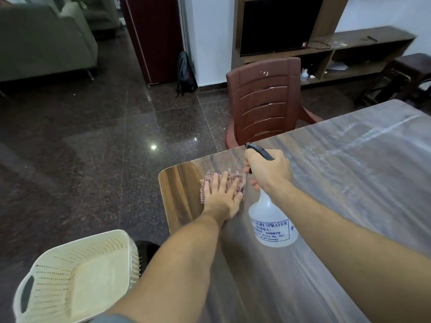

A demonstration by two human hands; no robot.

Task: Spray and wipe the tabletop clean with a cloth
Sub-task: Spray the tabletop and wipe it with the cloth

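A home's living and dining room; a grey sofa (44,40) stands on polished dark granite floor tiles (105,141); a flat-screen television (277,24) sits in a wooden wall unit (359,47); a maroon plastic armchair (263,101) faces the wood-grain dining table (338,171).

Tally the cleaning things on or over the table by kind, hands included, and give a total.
Hands: 2, left hand flat on the cloth, right hand gripping the sprayer
Cloths: 1, checked cloth on the tabletop
Spray bottles: 1, white spray bottle
Total: 4
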